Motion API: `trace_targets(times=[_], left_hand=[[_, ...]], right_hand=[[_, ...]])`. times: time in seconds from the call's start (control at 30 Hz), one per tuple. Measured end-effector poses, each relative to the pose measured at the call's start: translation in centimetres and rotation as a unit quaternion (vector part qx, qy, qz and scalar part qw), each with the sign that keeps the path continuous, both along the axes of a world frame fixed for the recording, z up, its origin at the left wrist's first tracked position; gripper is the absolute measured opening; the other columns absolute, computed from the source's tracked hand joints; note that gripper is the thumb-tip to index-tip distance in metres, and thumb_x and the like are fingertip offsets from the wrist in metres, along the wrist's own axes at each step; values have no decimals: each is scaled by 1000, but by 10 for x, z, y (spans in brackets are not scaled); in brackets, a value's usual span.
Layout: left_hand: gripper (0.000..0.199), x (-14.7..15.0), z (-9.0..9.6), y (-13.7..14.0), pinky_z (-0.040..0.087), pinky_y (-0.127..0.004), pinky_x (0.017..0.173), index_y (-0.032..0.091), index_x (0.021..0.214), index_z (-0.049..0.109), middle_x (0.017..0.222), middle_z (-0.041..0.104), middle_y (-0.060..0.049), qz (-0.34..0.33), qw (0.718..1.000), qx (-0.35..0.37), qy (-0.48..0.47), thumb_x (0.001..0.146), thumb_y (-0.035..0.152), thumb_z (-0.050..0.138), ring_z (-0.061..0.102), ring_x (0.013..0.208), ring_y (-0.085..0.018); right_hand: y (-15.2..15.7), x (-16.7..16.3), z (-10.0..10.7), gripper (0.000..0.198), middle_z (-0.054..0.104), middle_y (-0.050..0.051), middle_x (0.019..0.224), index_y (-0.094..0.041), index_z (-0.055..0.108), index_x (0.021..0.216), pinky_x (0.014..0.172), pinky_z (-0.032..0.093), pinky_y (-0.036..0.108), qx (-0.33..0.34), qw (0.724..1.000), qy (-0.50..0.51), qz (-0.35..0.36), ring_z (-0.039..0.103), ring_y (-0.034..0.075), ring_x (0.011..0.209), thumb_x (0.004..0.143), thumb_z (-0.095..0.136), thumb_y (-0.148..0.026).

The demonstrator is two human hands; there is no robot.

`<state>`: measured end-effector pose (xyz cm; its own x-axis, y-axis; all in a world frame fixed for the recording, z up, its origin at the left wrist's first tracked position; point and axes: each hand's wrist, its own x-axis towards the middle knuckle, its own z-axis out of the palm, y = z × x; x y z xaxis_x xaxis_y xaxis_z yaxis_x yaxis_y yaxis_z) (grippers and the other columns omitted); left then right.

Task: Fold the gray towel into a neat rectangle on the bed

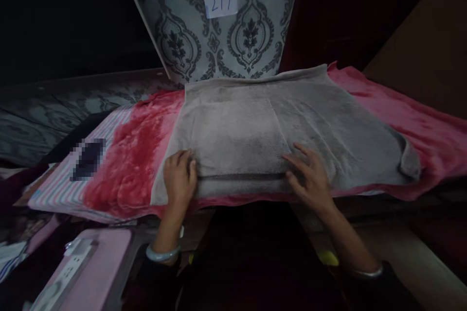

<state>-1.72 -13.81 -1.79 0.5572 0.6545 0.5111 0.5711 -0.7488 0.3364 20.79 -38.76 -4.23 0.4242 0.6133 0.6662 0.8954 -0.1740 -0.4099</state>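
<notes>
A grey plush cloth [233, 126], like a towel or small blanket, lies spread over a red and pink blanket [134, 155]. A fold runs along its near edge, and soft creases cross its right half. My left hand [179, 177] rests on the cloth's near left part, fingers slightly bent and thumb apart. On the near right side, my right hand [310, 177] is open with spread fingertips at the cloth's surface. The cloth's far right corner area lies over pink fabric, and its near right corner curls up.
Striped bedding [62, 184] with a blurred dark patch lies at the left. A pink surface [109, 262] at the lower left bears a white power strip [69, 272]. Behind stands a patterned wall [215, 48] with a paper label [221, 3] reading 277.
</notes>
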Motion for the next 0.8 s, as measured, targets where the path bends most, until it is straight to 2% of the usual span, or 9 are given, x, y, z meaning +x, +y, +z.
trace_targets(times=[0.1, 0.17, 0.3, 0.43, 0.63, 0.8], left_hand=[[48, 25, 6, -24, 30, -51, 120, 16, 141, 57, 151, 52, -15, -130, 991, 29, 23, 98, 34, 47, 42, 144, -31], [53, 40, 3, -35, 23, -56, 123, 20, 148, 51, 160, 43, -13, -175, 982, 37, 61, 97, 35, 51, 30, 152, -33], [53, 52, -16, -38, 28, -61, 119, 26, 148, 51, 159, 44, -13, -181, 972, 22, 148, 97, 39, 53, 35, 149, -35], [55, 48, -28, -34, 30, -61, 118, 25, 149, 52, 158, 44, -14, -177, 972, 32, 149, 96, 40, 54, 37, 149, -36], [51, 46, -33, -35, 31, -61, 118, 23, 146, 55, 156, 47, -15, -177, 977, 47, 112, 97, 38, 52, 40, 146, -37], [52, 37, -32, -32, 32, -58, 119, 20, 144, 57, 155, 49, -16, -212, 972, 39, 90, 94, 36, 58, 40, 146, -36]], right_hand=[[25, -17, 15, 52, 45, 13, 155, -23, 48, 151, 117, 34, 58, -41, 997, -36, 50, 40, 33, 144, 99, 48, -30], [43, -28, 13, 59, 42, 14, 158, -21, 38, 157, 117, 33, 58, -97, 992, -63, 57, 36, 33, 147, 100, 49, -33], [57, -36, -13, 61, 42, 14, 159, -20, 39, 156, 116, 34, 58, -179, 978, -96, 53, 36, 34, 147, 98, 55, -31], [51, -35, -29, 61, 42, 12, 159, -22, 40, 156, 115, 36, 57, -169, 979, -104, 43, 37, 33, 147, 97, 56, -27], [53, -34, -20, 58, 49, 12, 154, -25, 46, 153, 109, 43, 57, -158, 980, -114, 40, 44, 34, 142, 95, 58, -26], [55, -25, -12, 50, 57, 17, 146, -19, 57, 143, 106, 48, 55, -191, 969, -144, 67, 51, 35, 136, 94, 62, -26]])
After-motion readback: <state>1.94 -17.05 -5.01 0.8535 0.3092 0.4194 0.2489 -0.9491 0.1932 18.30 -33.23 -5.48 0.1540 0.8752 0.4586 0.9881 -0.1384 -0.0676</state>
